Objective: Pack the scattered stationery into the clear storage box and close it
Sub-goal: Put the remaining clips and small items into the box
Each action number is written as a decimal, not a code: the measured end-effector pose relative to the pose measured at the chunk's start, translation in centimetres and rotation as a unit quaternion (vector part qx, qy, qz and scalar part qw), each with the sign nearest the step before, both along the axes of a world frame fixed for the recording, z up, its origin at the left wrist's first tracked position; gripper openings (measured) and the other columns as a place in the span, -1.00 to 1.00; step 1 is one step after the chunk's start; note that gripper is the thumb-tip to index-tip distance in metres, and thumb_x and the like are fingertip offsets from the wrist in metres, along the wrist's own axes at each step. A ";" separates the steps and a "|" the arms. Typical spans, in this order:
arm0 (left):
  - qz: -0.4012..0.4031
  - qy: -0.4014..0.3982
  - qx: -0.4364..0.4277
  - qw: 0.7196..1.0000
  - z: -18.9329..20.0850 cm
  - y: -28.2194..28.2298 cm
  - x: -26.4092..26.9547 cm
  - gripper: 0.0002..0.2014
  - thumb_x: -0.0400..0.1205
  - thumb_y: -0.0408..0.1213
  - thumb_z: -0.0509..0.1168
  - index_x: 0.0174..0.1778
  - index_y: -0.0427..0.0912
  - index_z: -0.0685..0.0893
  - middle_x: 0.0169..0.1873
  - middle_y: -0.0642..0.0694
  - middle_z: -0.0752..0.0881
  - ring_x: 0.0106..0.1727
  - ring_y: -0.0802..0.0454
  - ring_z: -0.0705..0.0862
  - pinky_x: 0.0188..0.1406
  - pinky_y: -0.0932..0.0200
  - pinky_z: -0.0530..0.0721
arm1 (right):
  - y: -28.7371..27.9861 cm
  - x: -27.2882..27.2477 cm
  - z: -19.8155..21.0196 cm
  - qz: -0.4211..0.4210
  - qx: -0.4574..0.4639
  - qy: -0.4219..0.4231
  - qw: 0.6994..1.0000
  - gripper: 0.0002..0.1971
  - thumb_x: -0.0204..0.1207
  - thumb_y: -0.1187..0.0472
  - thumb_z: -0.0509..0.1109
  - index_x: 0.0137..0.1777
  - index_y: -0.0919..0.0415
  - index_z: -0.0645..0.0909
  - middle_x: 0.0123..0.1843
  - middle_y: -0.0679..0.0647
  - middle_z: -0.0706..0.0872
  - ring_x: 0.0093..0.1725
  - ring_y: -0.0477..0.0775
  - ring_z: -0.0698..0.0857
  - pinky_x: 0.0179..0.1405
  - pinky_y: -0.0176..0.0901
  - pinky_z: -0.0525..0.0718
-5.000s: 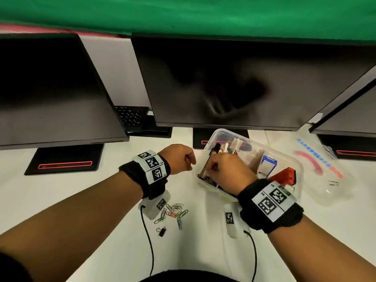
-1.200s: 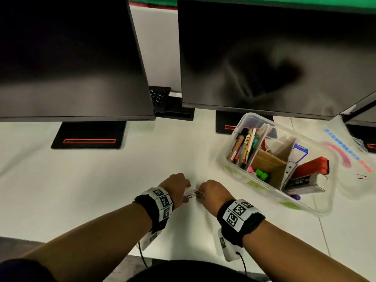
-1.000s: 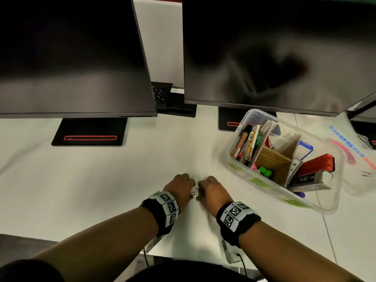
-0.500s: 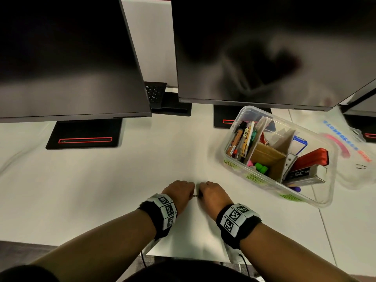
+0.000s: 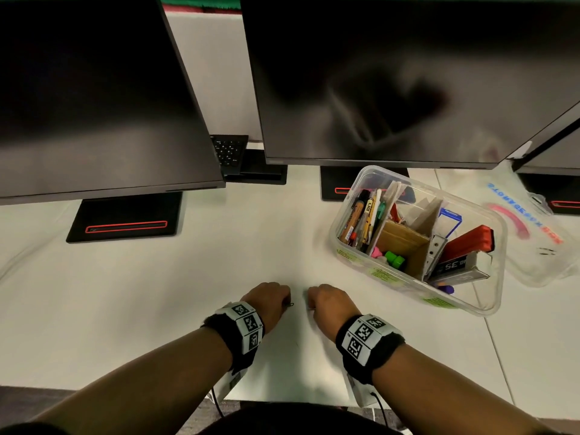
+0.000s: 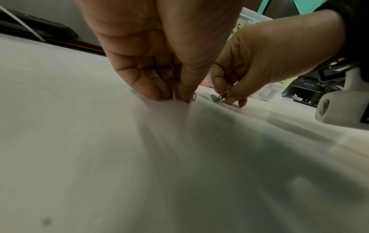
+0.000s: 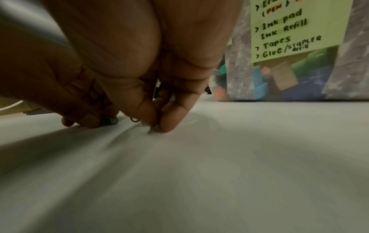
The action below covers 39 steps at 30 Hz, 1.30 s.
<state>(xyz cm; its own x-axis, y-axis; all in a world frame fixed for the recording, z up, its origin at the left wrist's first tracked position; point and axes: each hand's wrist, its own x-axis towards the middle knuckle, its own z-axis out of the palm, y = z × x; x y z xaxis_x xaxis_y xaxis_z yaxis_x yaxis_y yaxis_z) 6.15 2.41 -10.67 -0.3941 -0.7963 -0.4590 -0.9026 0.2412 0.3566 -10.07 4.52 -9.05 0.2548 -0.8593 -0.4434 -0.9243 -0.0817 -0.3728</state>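
Both hands were down on the white desk (image 5: 131,296), fingertips bunched into pinches on paper clips. Left hand (image 5: 271,301) had thumb and forefinger closed on a wire clip (image 6: 176,96), pressed flat to the surface; one loop stuck out past the knuckles in the head view. Right hand (image 5: 329,304) was pinching a bronze-looking clip (image 6: 222,95), and a green clip (image 7: 108,120) lay on the desk just beside it, between the two hands. Couldn't tell how many clips each hand had gathered; the fingers hid them. Handling call: the clips look near weightless, thin stiff wire, lying flat on a smooth top, so they should skid rather than lift. Best bet is a fingernail under a loop end, or dragging them into a bunch and pinching the pile; loops may hook together, which helps. The clear storage box (image 5: 489,304) sat open, well apart from the hands to their right and further back, already holding pens (image 5: 361,215), cardboard dividers (image 5: 398,237) and a red stapler (image 5: 467,241). Its green label (image 7: 287,30) listed ink pad, tapes and glue. The lid (image 5: 527,233) lay just beyond the box on its far right. Remaining, as I read it: clips in, lid on.
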 end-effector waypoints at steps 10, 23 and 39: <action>-0.007 0.023 0.018 1.000 0.0 -0.2 -1.0 -0.78 0.66 -0.23 0.16 0.17 -0.15 0.60 0.14 -0.15 0.66 0.20 -0.13 0.61 0.16 0.10 0.53 | -0.7 -2.4 -0.2 -0.185 -0.008 -0.105 0.977 -0.83 0.46 0.42 0.33 -0.17 0.13 0.64 -0.16 0.09 0.72 -0.10 0.11 0.65 -0.15 -0.31 0.46; -0.084 0.000 0.014 0.996 0.9 -2.3 -5.4 -0.57 0.67 -0.32 0.18 0.47 0.05 0.45 0.19 -0.09 0.67 0.31 -0.05 0.54 0.28 0.07 0.52 | -0.9 -3.1 -0.7 -0.196 0.014 -0.081 0.977 -0.75 0.46 0.31 0.41 0.14 0.21 0.70 0.07 0.14 0.78 0.12 0.11 0.69 0.11 -0.29 0.53; -0.083 0.005 0.036 0.996 1.0 -2.1 -5.1 -0.85 0.64 -0.24 0.24 0.06 -0.16 0.64 0.10 -0.15 0.67 0.17 -0.11 0.59 0.09 0.09 0.54 | -0.6 -4.3 -1.4 -0.319 0.109 -0.244 0.909 -0.68 0.51 0.47 0.25 -0.36 0.08 0.57 -0.42 0.05 0.60 -0.42 0.06 0.58 -0.34 -0.19 0.62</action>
